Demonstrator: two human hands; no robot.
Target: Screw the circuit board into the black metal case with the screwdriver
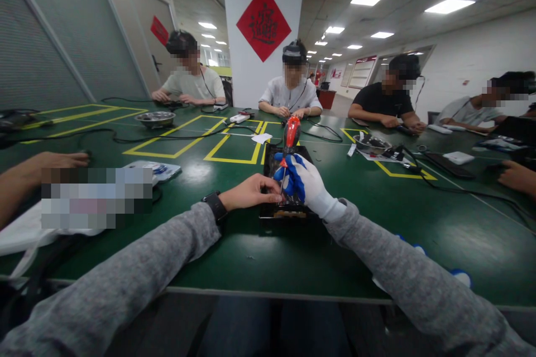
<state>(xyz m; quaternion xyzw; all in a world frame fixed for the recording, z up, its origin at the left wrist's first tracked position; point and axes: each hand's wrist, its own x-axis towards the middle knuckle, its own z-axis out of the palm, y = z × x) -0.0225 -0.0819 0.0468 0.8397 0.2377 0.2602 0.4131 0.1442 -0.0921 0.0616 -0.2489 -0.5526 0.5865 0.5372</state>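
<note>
A screwdriver (pixel 291 135) with a red and black handle stands nearly upright, its thin shaft pointing down. My right hand (pixel 305 181), in a white glove with blue-coated fingers, is closed around the shaft below the handle. Under both hands lies a flat, glossy black rectangular device (pixel 276 214) whose kind I cannot make out. My left hand (pixel 251 191), bare and with a black watch at the wrist, is by the screwdriver's tip. Its thumb and fingers are pinched together over the device, and whatever they hold is too small to tell.
Several people sit around the green table (pixel 209 184), which is marked with yellow tape. Metal bowls (pixel 155 119) stand left and right. A white paper scrap (pixel 262 138) lies beyond the device, a plastic bag (pixel 167 170) to the left. Black cables cross the tabletop.
</note>
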